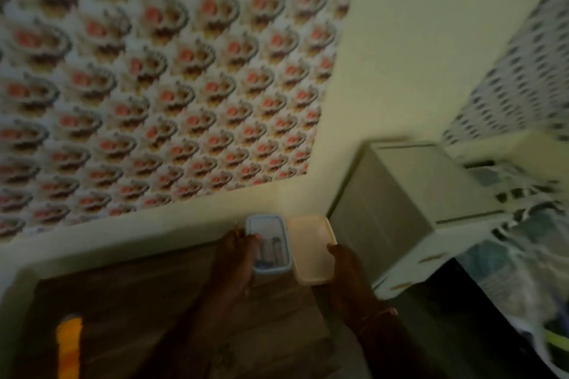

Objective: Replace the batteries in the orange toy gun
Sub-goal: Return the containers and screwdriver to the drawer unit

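1. Left hand (237, 258): reaches forward over the far end of the table, fingers (254, 237) curled over the near-left rim of the small container; it grips that container.
2. Right hand (345, 268): extended beside the lid, thumb tip touching the lid's right edge. Whether it actually pinches the lid cannot be told through the blur.
3. Small container (269, 244): clear rectangular box with a pale blue rim, open at the top, standing at the far edge of the table close to the wall. Cylindrical items lie inside, probably batteries; too blurred to count.
4. Lid (311, 249): cream, rectangular with rounded corners, lying just beside the container on its right, the two touching or nearly so.
5. Orange toy gun (70, 348): only an orange-yellow portion shows at the lower left, lying on the table, well apart from both hands.
6. Table (138, 301): dark wood-grain top.
7. Cabinet (409, 203): pale, to the right of the table.
8. Wall covering (154, 71): repeating floral pattern above a cream wall.
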A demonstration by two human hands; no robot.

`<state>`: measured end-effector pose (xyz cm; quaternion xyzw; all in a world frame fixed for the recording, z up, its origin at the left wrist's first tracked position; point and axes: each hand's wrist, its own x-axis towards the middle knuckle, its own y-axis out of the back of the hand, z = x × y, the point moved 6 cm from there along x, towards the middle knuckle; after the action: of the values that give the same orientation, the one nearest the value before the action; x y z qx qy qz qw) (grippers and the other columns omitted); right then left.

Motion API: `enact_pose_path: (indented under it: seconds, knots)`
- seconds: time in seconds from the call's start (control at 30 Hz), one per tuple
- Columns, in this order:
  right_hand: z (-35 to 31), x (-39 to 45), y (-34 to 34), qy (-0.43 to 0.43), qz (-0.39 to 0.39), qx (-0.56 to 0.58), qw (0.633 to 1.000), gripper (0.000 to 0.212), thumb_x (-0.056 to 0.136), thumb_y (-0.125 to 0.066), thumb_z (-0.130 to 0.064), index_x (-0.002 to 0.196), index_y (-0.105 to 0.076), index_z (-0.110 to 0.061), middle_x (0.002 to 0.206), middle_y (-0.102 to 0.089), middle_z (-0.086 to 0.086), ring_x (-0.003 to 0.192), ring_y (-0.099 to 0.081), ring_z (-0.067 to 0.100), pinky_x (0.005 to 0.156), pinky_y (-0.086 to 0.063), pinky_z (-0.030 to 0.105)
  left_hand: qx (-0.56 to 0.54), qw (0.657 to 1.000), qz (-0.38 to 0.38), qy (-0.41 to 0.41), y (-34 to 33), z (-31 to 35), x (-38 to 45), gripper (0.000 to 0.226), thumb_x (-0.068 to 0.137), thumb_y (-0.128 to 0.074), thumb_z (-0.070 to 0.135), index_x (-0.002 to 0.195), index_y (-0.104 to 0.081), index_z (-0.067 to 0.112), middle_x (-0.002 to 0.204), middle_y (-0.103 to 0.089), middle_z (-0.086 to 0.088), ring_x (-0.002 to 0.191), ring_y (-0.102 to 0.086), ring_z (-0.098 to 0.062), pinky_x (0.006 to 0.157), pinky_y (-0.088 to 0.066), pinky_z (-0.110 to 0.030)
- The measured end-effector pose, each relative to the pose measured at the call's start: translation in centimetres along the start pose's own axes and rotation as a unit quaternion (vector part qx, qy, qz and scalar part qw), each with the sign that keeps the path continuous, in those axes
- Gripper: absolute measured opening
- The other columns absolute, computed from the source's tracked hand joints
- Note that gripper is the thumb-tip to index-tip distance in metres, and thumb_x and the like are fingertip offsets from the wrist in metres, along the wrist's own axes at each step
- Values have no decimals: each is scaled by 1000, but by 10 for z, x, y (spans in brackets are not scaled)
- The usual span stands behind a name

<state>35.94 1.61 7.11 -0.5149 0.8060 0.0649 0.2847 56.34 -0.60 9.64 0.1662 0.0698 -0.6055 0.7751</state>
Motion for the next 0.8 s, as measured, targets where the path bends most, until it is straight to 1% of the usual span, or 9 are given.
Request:
enact_pose_path:
  seconds: [0.03, 0.1, 0.2, 0.3, 0.43, 0.53, 0.6, 0.7, 0.8]
  knots:
    - [-17, 3, 16, 16, 21, -6, 1000, 12, 97, -48, -18, 107, -52, -12, 104, -52, 12, 81, -50, 19, 65, -47, 35, 10, 1000, -15, -12, -23, 13, -2, 14, 94, -57, 27, 89, -59, 14, 87, -64, -11, 66, -58, -21, 56, -43, -28]
    - [-41, 13, 47, 44, 64, -45, 996, 11, 97, -49, -17, 107, -53, -12, 108, -52, 14, 81, -49, 18, 77, -49, 44, 30, 999, -30, -19, -59, 25, -4, 12, 94, -57, 27, 99, -59, 16, 93, -65, -8, 73, -62, -19, 50, -43, -24]
    - [-81, 45, 120, 55, 125, -44, 990, 6, 96, -53, -23, 99, -53, -18, 106, -51, 11, 93, -50, 26, 90, -48, 55, 35, 997, -62, -15, -137, 43, -7, 15, 93, -58, 28, 105, -58, 19, 93, -65, -5, 72, -64, -17, 45, -43, -20]
    - [-119, 83, 191, 58, 143, -40, 987, 11, 96, -54, -27, 105, -51, -22, 111, -49, 7, 105, -49, 30, 90, -49, 55, 25, 997, -76, 0, -218, 53, -9, 17, 92, -61, 31, 104, -59, 19, 98, -65, -8, 79, -65, -21, 52, -45, -26]
    - [-183, 120, 267, 127, 133, -95, 978, 15, 98, -49, -26, 89, -57, -18, 98, -55, 11, 88, -54, 25, 81, -50, 43, -1, 996, -93, 11, -319, 68, -17, 7, 91, -63, 28, 93, -61, 22, 95, -67, -9, 79, -65, -26, 62, -52, -38]
    - [-224, 150, 320, 179, 137, -183, 957, 20, 98, -44, -37, 87, -56, -25, 96, -59, 9, 84, -59, 19, 72, -52, 38, -8, 993, -116, 12, -394, 79, -22, 15, 93, -60, 29, 98, -64, 15, 93, -68, -17, 63, -58, -27, 53, -43, -31]
    - [-240, 171, 343, 187, 146, -235, 943, 24, 96, -43, -45, 89, -55, -25, 100, -61, 9, 91, -61, 26, 81, -53, 48, -16, 993, -117, 20, -424, 84, -20, 20, 93, -59, 30, 100, -64, 12, 89, -66, -20, 56, -53, -25, 50, -40, -29]
    - [-259, 213, 372, 172, 146, -285, 932, 29, 98, -42, -36, 105, -59, -13, 108, -61, 12, 99, -59, 30, 90, -49, 52, -20, 994, -97, 39, -466, 82, -13, 30, 86, -65, 37, 95, -64, 8, 86, -66, -19, 63, -57, -27, 56, -43, -32]
    - [-265, 246, 381, 157, 129, -296, 933, 30, 98, -44, -32, 106, -61, -9, 109, -62, 14, 101, -59, 31, 93, -47, 54, -3, 996, -77, 49, -492, 75, 0, 35, 85, -64, 38, 94, -61, 4, 84, -63, -15, 62, -56, -26, 53, -40, -28]
